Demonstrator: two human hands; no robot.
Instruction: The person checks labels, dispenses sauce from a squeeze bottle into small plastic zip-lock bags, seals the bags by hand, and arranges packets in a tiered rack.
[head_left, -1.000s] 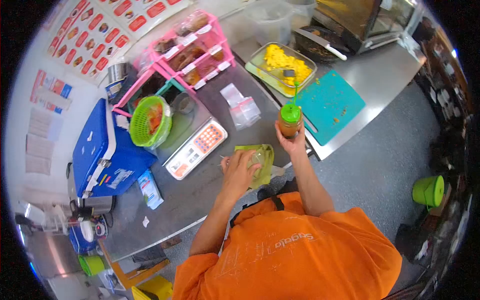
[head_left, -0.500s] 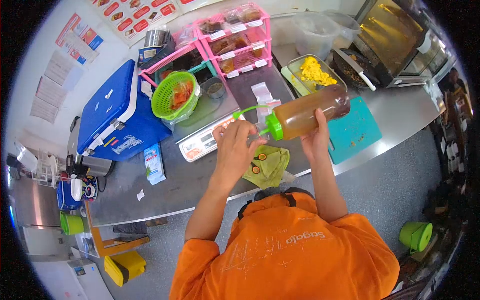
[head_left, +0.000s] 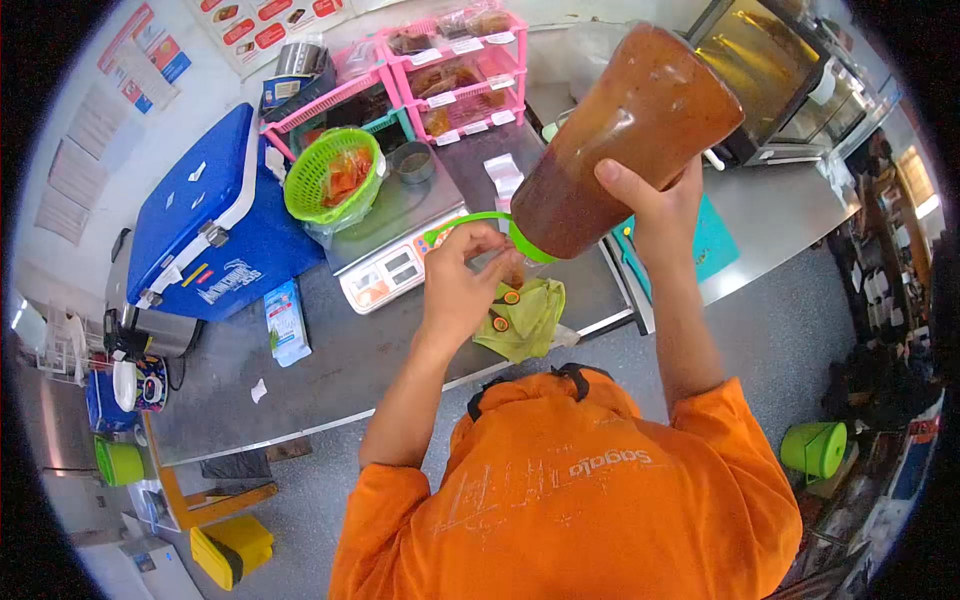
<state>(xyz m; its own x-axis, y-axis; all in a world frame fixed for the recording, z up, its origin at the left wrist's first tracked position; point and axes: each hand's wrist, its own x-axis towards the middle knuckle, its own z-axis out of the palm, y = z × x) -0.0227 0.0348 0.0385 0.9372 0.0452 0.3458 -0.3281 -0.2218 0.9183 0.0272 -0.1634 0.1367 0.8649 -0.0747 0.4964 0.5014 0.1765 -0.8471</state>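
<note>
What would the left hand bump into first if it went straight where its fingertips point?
Probably the green cap of the tipped brown bottle. The left hand looks very near it, but I can't tell whether they already touch.

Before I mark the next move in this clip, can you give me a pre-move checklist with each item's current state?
1. Squeeze bottle gripped: ok, held in the right hand.
2. Bottle tipped with its green cap lowermost: ok.
3. Left hand close to the cap: ok.
4. Nozzle position: cannot tell, hidden from view.
5. Scissors off the green cloth: not ok, they lie on it.
</note>
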